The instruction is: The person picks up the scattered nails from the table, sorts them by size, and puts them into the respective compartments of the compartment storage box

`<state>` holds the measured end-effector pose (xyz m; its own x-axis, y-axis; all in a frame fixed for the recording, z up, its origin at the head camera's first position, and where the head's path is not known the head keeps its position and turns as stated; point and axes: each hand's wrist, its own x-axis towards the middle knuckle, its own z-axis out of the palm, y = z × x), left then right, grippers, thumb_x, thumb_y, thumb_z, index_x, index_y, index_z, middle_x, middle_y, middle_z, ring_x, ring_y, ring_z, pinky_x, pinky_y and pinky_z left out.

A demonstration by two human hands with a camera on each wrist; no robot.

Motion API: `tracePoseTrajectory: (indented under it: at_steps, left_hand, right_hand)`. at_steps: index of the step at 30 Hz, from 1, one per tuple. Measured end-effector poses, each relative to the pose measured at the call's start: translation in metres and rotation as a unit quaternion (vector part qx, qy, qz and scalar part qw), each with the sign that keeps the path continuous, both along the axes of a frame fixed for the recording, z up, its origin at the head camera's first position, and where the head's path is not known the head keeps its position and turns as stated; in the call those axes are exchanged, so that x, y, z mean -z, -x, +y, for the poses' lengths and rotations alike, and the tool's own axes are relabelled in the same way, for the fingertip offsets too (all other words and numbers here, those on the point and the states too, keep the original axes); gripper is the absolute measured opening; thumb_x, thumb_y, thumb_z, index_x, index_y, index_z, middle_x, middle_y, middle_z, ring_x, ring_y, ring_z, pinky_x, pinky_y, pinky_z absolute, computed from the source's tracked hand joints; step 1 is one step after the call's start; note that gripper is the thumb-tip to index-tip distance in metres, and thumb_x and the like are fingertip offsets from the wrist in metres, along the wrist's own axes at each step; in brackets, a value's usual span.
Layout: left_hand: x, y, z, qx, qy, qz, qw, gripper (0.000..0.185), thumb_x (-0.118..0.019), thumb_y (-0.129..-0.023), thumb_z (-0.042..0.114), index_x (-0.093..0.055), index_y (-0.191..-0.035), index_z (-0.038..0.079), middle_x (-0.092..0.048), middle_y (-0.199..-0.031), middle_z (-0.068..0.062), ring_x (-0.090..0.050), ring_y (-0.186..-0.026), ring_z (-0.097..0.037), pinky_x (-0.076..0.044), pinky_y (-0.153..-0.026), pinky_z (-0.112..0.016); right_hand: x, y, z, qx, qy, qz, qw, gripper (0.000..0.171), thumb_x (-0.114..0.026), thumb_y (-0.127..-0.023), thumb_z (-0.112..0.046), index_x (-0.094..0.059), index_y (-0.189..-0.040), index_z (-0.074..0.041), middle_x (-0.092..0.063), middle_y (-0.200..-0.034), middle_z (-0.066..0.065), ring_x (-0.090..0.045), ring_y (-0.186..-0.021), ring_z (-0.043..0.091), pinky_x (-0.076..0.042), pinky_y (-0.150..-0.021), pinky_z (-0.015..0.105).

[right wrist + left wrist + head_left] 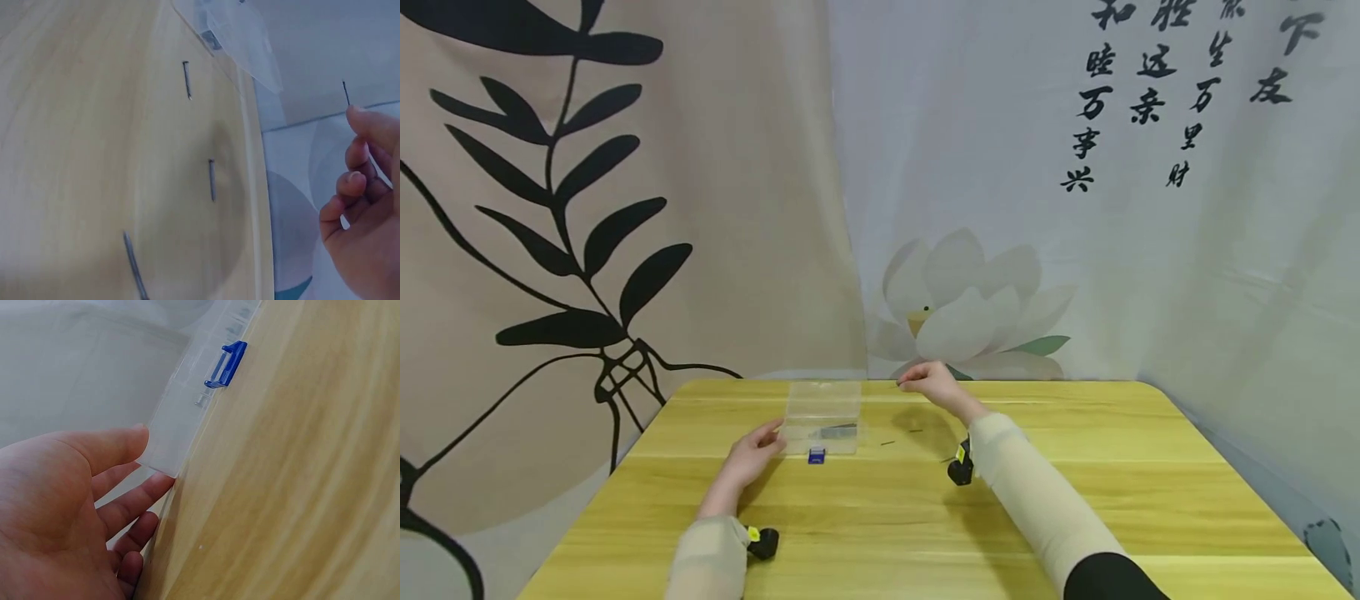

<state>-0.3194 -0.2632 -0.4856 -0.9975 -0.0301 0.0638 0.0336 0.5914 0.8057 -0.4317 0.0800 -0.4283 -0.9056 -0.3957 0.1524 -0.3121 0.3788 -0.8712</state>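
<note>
At the left side of a clear plastic box [820, 446], my left hand [754, 457] holds its near corner, with the thumb at the front wall and the fingers by the side. The box's lid [824, 398] stands raised at the back, and a blue latch [228, 364] sits on the front. My right hand [934, 385] is lifted over the table's far edge and pinches a thin dark nail [345, 92] between thumb and fingertip. Below it, three loose nails lie on the wood: one nail [187, 80] nearer the box, a second nail [212, 180], and a third nail [134, 265] near the right wrist.
Small metal pieces [837, 431] show through the box wall. The wooden table [865, 533] ends at a fabric backdrop [760, 208] with printed leaves, a flower and characters. Black wrist cameras hang under both forearms, one being the right camera [959, 471].
</note>
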Motion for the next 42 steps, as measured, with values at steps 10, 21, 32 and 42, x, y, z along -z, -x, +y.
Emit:
tracePoseTrajectory:
  at_steps: [10, 21, 32, 42]
  left_hand:
    - [-0.001, -0.001, 0.001, 0.002, -0.009, 0.002, 1.0000, 0.051, -0.056, -0.100, 0.020, -0.042, -0.146, 0.002, -0.050, -0.134, -0.028, -0.046, -0.124, -0.044, -0.038, -0.101, -0.055]
    - [-0.005, -0.003, 0.003, 0.004, -0.017, -0.005, 0.9998, 0.052, -0.055, -0.100, 0.020, -0.040, -0.147, 0.003, -0.048, -0.136, -0.028, -0.045, -0.125, -0.044, -0.038, -0.101, -0.056]
    - [-0.003, -0.002, 0.003, -0.006, -0.019, -0.011, 0.9997, 0.052, -0.055, -0.100, 0.021, -0.041, -0.147, 0.005, -0.048, -0.137, -0.027, -0.045, -0.126, -0.043, -0.038, -0.101, -0.055]
    - [0.000, 0.001, 0.002, -0.008, -0.021, -0.008, 0.9997, 0.051, -0.056, -0.100, 0.021, -0.042, -0.147, 0.005, -0.049, -0.136, -0.026, -0.046, -0.125, -0.042, -0.038, -0.101, -0.054]
  right_hand:
    - [0.014, -0.002, -0.018, -0.040, -0.020, 0.004, 0.999, 0.019, -0.065, -0.093, -0.009, -0.072, -0.104, 0.005, -0.069, -0.106, 0.010, -0.064, -0.098, 0.022, -0.049, -0.091, 0.046]
    - [0.018, -0.014, -0.037, -0.071, -0.029, 0.009, 0.997, 0.016, -0.066, -0.091, -0.008, -0.074, -0.100, 0.003, -0.071, -0.105, 0.011, -0.064, -0.098, 0.019, -0.051, -0.088, 0.035]
    - [0.029, -0.014, -0.054, -0.090, -0.037, 0.015, 0.995, 0.011, -0.069, -0.088, -0.006, -0.075, -0.095, 0.000, -0.073, -0.097, 0.007, -0.063, -0.087, 0.010, -0.051, -0.075, 0.024]
    - [0.034, -0.018, -0.066, -0.105, -0.049, 0.029, 0.993, 0.010, -0.068, -0.088, -0.004, -0.075, -0.093, 0.002, -0.073, -0.093, 0.007, -0.060, -0.075, 0.008, -0.048, -0.065, 0.021]
